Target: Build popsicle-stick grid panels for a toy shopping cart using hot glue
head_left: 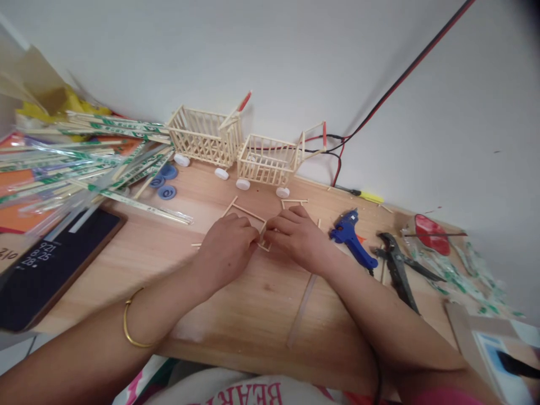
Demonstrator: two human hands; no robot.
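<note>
My left hand point(228, 247) and my right hand point(297, 236) meet over the middle of the wooden table point(253, 304), fingers curled and pinched on a thin wooden stick frame point(247, 215) lying flat. The frame's far sticks poke out beyond my knuckles. A gold bangle sits on my left wrist. Behind the hands stand two small stick carts with white wheels, one on the left point(205, 135) and one on the right point(270, 160).
A heap of wrapped chopsticks point(88, 163) and blue caps point(166, 192) lie at the left, a dark tablet point(50, 261) in front of them. A blue glue gun point(352, 236), black pliers point(399, 273), a red object point(431, 233) and wrappers lie at the right. Red and black wires run up the wall.
</note>
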